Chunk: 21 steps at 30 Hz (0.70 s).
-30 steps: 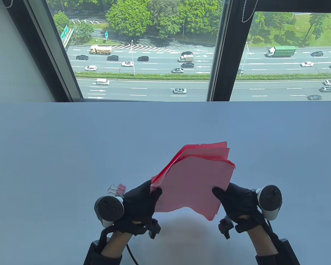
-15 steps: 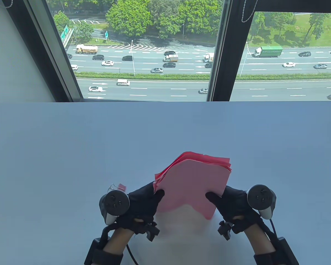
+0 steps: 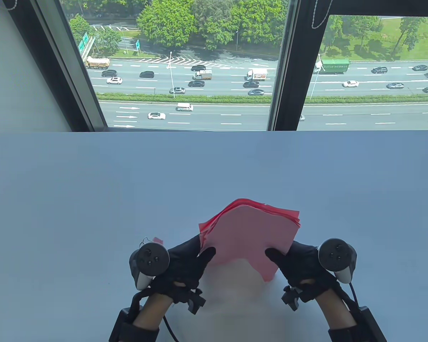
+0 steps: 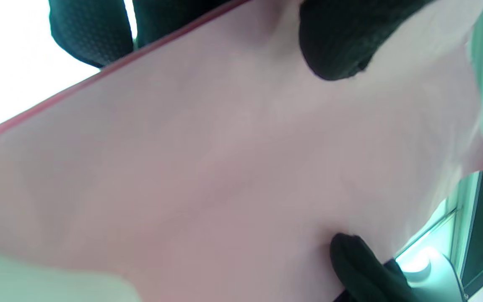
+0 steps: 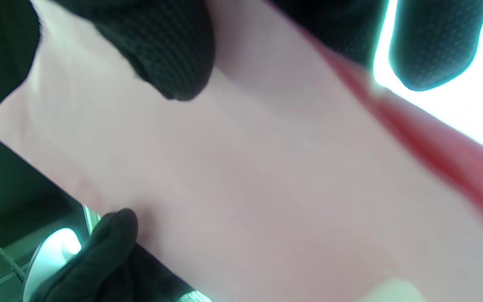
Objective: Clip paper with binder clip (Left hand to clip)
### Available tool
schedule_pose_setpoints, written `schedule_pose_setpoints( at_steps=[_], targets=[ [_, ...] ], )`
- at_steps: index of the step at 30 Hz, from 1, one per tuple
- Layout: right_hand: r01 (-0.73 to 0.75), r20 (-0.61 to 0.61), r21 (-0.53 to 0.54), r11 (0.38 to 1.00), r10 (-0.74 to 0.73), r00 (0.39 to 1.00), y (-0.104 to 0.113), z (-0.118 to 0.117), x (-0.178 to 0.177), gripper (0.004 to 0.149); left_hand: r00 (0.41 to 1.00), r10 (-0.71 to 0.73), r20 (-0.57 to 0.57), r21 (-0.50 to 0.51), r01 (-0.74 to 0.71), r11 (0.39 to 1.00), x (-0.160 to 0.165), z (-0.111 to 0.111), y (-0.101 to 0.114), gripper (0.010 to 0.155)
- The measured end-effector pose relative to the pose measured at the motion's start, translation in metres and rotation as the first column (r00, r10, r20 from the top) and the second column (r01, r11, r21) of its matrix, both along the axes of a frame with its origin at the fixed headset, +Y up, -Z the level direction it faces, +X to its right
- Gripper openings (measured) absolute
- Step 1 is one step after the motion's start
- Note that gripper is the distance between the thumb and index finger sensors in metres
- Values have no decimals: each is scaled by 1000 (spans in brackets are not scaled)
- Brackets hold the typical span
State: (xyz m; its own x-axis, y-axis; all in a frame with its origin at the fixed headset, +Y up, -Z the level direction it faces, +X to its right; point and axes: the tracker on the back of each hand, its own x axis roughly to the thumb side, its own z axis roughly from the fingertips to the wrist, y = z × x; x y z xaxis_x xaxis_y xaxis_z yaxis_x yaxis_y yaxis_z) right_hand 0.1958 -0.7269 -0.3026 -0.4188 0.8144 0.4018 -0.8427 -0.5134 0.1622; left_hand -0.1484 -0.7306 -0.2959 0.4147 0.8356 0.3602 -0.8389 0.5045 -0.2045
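Observation:
A stack of pink paper sheets is held tilted above the white table, near its front edge. My left hand grips the stack's left side, thumb on top. My right hand grips its right side the same way. The paper fills the left wrist view and the right wrist view, with a thumb pressed on it in each. A pink binder clip with wire handles lies on the table just behind the left hand's tracker, mostly hidden by it.
The table's far edge meets a window frame. The table surface spreads to the left, right and behind the paper.
Both hands have drawn closer together and lowered the stack toward the table. The fanned sheets have been squared up into a tidier stack. The clip has not moved.

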Motion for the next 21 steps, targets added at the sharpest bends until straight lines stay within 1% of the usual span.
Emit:
schedule_pose_setpoints(
  at_steps=[1,2,4,5,6,7,8,9,10,12,14,15,16,17,18,19,21],
  targets=[
    [17,8,19,1000,-17,1000,1,0,-1,49,998,59,-3,44,-59,997,0,-1,0,58],
    [19,7,25,1000,-20,1000,3,1,-2,49,996,84,-7,53,-84,995,1,1,2,54],
    [34,15,68,997,-35,999,10,6,-3,49,995,102,-9,117,-100,988,2,4,9,53],
    [51,20,82,995,-52,998,12,7,-4,49,995,97,-16,131,-94,987,2,4,11,53],
    [57,19,76,995,-58,998,11,6,-4,49,996,82,-21,117,-79,990,3,3,10,54],
    [42,13,52,998,-43,999,8,5,-5,50,999,47,-20,66,-45,997,3,2,6,56],
    [-9,-6,3,1000,9,1000,3,2,-6,51,1000,12,-15,16,-12,1000,2,2,2,58],
    [-33,-17,-13,999,32,999,0,2,-6,51,999,24,-24,41,-23,999,2,2,1,57],
    [-22,-13,5,1000,22,1000,-1,1,-6,50,997,65,-30,75,-62,995,1,2,1,55],
    [14,-12,18,1000,-14,1000,3,3,-7,50,994,112,-9,106,-110,988,2,3,6,56],
    [32,-9,34,999,-32,999,7,5,-9,50,996,84,5,100,-85,991,4,3,8,56],
    [15,-9,22,1000,-15,1000,5,4,-10,50,1000,21,14,40,-21,999,5,1,4,58],
    [-15,-16,1,1000,15,1000,2,3,-11,51,999,-18,28,6,18,1000,5,1,1,59],
    [-40,-29,-18,999,39,999,-1,2,-11,51,999,-24,30,21,24,1000,5,0,-2,57],
    [-22,-28,-11,1000,22,999,-2,2,-10,51,1000,-1,25,40,0,999,6,0,-3,56],
    [10,-20,5,1000,-10,1000,0,2,-10,50,999,37,24,53,-38,998,7,2,-1,54],
    [12,-13,36,999,-12,1000,5,5,-9,50,998,58,23,86,-60,995,9,4,2,54]
  ],
)
